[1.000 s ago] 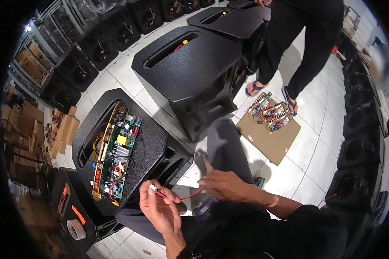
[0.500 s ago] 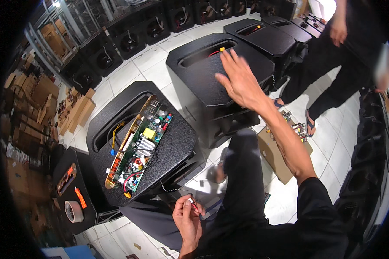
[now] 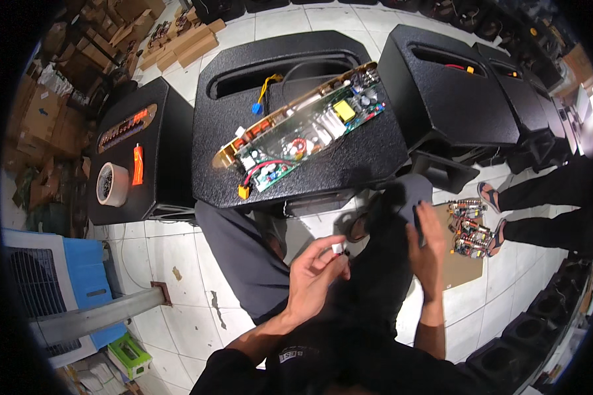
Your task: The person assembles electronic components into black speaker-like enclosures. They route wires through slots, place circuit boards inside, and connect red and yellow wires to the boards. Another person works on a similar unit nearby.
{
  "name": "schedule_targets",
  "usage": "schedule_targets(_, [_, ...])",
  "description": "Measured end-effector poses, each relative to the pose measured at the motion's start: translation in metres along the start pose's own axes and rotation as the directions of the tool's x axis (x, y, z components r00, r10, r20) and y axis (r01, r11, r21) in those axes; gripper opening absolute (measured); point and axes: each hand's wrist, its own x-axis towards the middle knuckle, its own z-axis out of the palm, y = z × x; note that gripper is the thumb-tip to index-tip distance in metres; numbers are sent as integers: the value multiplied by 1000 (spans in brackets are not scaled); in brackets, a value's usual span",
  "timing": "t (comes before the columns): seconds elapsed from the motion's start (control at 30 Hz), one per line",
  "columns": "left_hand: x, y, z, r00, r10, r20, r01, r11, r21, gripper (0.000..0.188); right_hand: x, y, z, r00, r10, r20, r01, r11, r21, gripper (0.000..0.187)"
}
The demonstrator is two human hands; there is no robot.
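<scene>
Fingers [image 3: 319, 246] of our left hand [image 3: 310, 280] pinch one blocky white plastic connector [image 3: 337, 249]; our withdrawn right hand [image 3: 429, 250] spreads empty, free.

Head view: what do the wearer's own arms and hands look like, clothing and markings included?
The left hand and right hand are both ungloved. The forearms are bare below plain black sleeves. The black top carries small pale print.

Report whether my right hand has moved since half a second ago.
Yes: your right hand has drawn back, from appearing over the black cabinet right of the circuit board to near your right knee.
</scene>
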Motion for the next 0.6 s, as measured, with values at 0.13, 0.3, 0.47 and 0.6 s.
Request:
schedule_targets(0.13, [-3, 3, 1, 999, 35, 9, -35, 999, -37, 38, -50, -18, 48, 999, -40, 0, 38, 950, -310, 64])
schedule_targets(0.3, [-2, 6, -1, 987, 154, -39, -151, 986, 64, 42, -43, -15, 57, 994, -112, -20, 95, 915, -393, 63])
schedule_targets(0.47, [-9, 24, 1, 950, 306, -62, -299, 949, 103, 37, -39, -18, 59, 991, -128, -24, 106, 901, -421, 63])
schedule_targets(0.6, [-14, 29, -10, 941, 338, -29, -330, 931, 153, 31, -40, -23, 63, 993, -118, -29, 92, 888, -451, 61])
